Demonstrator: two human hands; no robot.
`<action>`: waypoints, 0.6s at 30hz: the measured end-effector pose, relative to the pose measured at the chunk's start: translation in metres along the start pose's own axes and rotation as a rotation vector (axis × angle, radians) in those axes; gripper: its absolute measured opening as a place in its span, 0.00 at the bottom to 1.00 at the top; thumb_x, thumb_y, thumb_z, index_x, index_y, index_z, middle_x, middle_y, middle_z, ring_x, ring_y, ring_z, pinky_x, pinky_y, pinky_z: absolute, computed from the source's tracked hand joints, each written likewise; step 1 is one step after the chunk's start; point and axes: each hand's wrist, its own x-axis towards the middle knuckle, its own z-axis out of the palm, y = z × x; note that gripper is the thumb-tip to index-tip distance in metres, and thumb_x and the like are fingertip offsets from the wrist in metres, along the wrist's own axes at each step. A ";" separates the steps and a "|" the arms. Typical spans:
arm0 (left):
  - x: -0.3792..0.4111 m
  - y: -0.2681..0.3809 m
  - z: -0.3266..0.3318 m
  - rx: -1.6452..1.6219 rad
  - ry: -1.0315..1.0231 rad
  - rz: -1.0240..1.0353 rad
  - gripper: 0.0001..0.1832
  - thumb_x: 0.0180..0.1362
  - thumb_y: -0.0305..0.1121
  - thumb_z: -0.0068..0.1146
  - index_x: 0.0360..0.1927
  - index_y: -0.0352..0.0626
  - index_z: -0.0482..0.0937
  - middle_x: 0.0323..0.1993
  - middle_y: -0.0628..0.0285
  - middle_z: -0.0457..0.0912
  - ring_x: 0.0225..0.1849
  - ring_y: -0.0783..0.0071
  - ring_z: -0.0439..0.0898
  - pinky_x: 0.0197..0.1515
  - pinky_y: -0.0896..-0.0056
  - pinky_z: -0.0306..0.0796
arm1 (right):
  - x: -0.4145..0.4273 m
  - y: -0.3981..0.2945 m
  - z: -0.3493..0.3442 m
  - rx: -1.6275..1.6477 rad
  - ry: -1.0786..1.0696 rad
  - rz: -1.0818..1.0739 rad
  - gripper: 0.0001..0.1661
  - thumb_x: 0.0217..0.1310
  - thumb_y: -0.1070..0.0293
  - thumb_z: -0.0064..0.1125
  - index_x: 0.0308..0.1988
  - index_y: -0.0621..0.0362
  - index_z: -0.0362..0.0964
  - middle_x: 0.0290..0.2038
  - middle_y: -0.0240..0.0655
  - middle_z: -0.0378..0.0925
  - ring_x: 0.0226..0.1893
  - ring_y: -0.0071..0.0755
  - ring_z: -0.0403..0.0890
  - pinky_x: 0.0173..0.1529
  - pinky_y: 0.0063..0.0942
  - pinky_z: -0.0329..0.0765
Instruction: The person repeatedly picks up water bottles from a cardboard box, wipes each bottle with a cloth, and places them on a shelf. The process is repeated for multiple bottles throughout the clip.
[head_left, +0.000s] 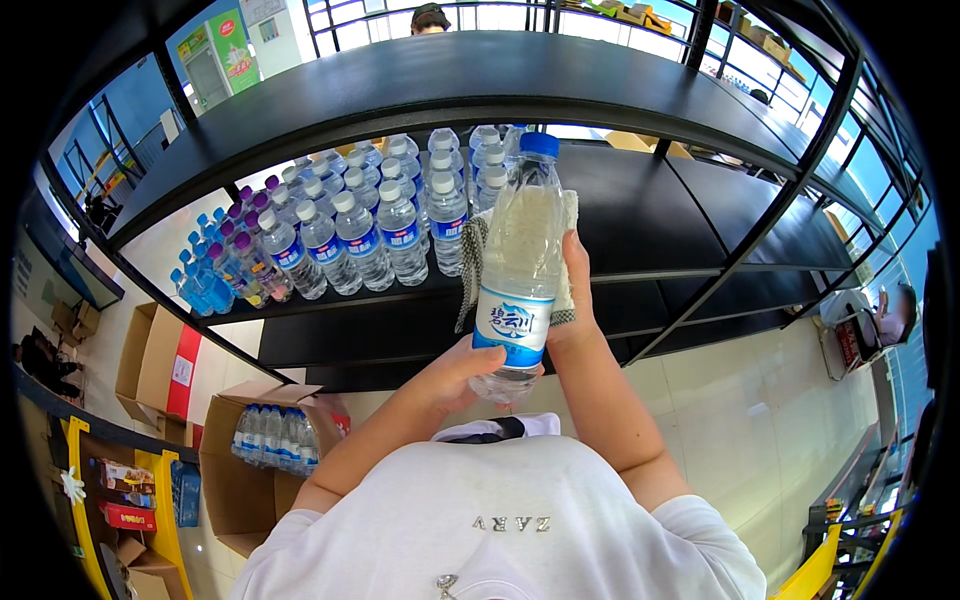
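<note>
A clear plastic water bottle (514, 322) with a blue cap and a blue-and-white label is held tilted in front of my chest. My left hand (454, 373) grips it near the base, thumb over the label's lower edge. Behind the bottle's upper part is a cream towel (568, 259) with a black-and-white checked border. My right hand (576, 281) holds that towel against the bottle's back and right side; most of its fingers are hidden. Just beyond stand rows of white-capped water bottles (401, 240) on a black metal shelf (615, 214).
Purple-capped bottles (247, 259) and blue-capped bottles (199, 281) stand at the shelf's left end. An upper shelf board (480, 75) spans above them. An open carton (240, 487) on the floor at left holds packed bottles (277, 439). At far right sits a person (892, 319).
</note>
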 end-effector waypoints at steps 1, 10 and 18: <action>0.001 -0.001 -0.001 0.013 0.013 0.002 0.37 0.40 0.55 0.61 0.48 0.39 0.66 0.37 0.54 0.76 0.30 0.70 0.78 0.22 0.74 0.70 | -0.001 -0.001 0.001 -0.027 0.008 -0.011 0.35 0.55 0.45 0.47 0.55 0.56 0.57 0.46 0.38 0.70 0.44 0.33 0.73 0.47 0.33 0.71; 0.002 0.002 -0.006 0.229 0.220 0.050 0.35 0.40 0.46 0.66 0.50 0.39 0.65 0.39 0.59 0.75 0.39 0.72 0.75 0.40 0.70 0.70 | 0.002 -0.011 0.007 -0.330 0.026 -0.103 0.41 0.53 0.48 0.52 0.58 0.59 0.48 0.50 0.40 0.64 0.49 0.33 0.68 0.50 0.30 0.67; 0.002 0.010 0.006 0.492 0.312 0.082 0.35 0.41 0.42 0.66 0.50 0.37 0.62 0.39 0.62 0.73 0.42 0.77 0.72 0.46 0.72 0.66 | 0.005 -0.019 0.022 -0.590 0.115 -0.272 0.37 0.53 0.56 0.54 0.57 0.61 0.49 0.48 0.40 0.64 0.47 0.31 0.68 0.50 0.27 0.67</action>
